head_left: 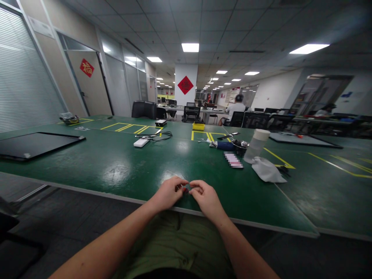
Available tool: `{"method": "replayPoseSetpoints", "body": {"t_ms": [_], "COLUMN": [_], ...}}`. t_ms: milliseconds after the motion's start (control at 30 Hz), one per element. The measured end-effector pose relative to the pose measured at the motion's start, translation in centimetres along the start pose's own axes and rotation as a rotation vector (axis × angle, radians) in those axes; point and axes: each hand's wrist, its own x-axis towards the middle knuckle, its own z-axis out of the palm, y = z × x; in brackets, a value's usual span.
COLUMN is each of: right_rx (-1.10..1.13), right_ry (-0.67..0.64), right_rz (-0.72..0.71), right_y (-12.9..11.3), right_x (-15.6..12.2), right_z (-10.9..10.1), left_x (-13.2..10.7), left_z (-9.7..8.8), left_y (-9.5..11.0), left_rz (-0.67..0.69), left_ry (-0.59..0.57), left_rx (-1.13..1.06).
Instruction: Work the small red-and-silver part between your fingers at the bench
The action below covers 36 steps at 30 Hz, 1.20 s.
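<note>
Close to the front edge of the green table (145, 170), my two hands face each other with their fingertips almost meeting. My left hand (170, 192) has its fingers curled in a pinch around a small red and dark object (185, 190), too small to name. Opposite it, my right hand (205, 197) is also bent into a pinch, its thumb and fingers right beside the red object. Whatever those right fingers hold, if anything, is too small to make out.
Rightward lie a blurred-out phone-like rectangle (233, 159), a frosted bottle (257, 145), a white bag (267, 170) and a dark blue item (225, 146). A white power strip (141, 142) with cables and a yellow box (198, 126) sit farther back. A black panel (40, 144) lies left.
</note>
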Motion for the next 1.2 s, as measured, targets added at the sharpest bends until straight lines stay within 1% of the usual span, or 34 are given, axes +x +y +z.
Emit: {"method": "replayPoseSetpoints", "body": {"t_ms": [167, 267, 367, 467, 533, 567, 600, 667, 767, 867, 933, 967, 1033, 1100, 1133, 1167, 1200], "right_rx": [0.024, 0.027, 0.020, 0.018, 0.041, 0.056, 0.071, 0.090, 0.098, 0.089, 0.072, 0.061, 0.044, 0.043, 0.053, 0.072, 0.103], "right_ry": [0.025, 0.072, 0.144, 0.181, 0.178, 0.174, 0.171, 0.162, 0.145, 0.124, 0.116, 0.116, 0.119, 0.127, 0.130, 0.132, 0.134], "right_rz": [0.009, 0.006, -0.006, -0.005, 0.010, 0.018, 0.023, 0.025, 0.014, 0.003, -0.015, -0.025, -0.038, -0.046, -0.050, -0.051, -0.048], "right_y": [-0.5, -0.4, -0.3, -0.2, -0.2, -0.2, -0.2, -0.1, 0.0, 0.0, -0.1, -0.2, -0.3, -0.4, -0.4, -0.3, -0.3], "right_x": [-0.2, -0.2, -0.2, -0.3, -0.4, -0.4, -0.4, -0.4, -0.3, -0.3, -0.3, -0.3, -0.4, -0.6, -0.6, -0.7, -0.7], "right_z": [-0.2, -0.3, -0.3, -0.3, -0.2, -0.2, -0.2, -0.2, -0.2, -0.1, 0.0, 0.0, 0.0, -0.1, -0.1, -0.1, -0.1], "left_x": [0.0, -0.1, -0.1, 0.2, 0.7, 0.9, 1.1, 1.3, 0.8, -0.4, -1.4, -1.8, -2.5, -2.8, -2.9, -2.9, -2.8], "left_z": [0.0, 0.2, 0.8, 1.3, 0.9, 0.4, -0.4, -2.5, -7.0, -12.1, -15.1, -16.3, -18.1, -19.0, -19.1, -19.1, -19.0], "left_y": [0.6, 1.1, 1.2, 0.7, -0.2, -0.8, -1.5, -3.4, -7.1, -11.2, -13.7, -14.8, -16.6, -17.3, -17.1, -16.5, -15.3], "left_rz": [0.070, 0.128, 0.173, 0.174, 0.147, 0.129, 0.106, 0.030, -0.119, -0.300, -0.421, -0.478, -0.525, -0.552, -0.565, -0.570, -0.564], "left_ry": [-0.067, -0.090, -0.106, -0.135, -0.133, -0.130, -0.122, -0.093, -0.059, -0.034, -0.024, -0.019, -0.003, 0.018, 0.043, 0.084, 0.149], "left_rx": [0.031, 0.072, 0.149, 0.229, 0.286, 0.320, 0.361, 0.451, 0.589, 0.737, 0.828, 0.870, 0.917, 0.932, 0.928, 0.908, 0.871]}}
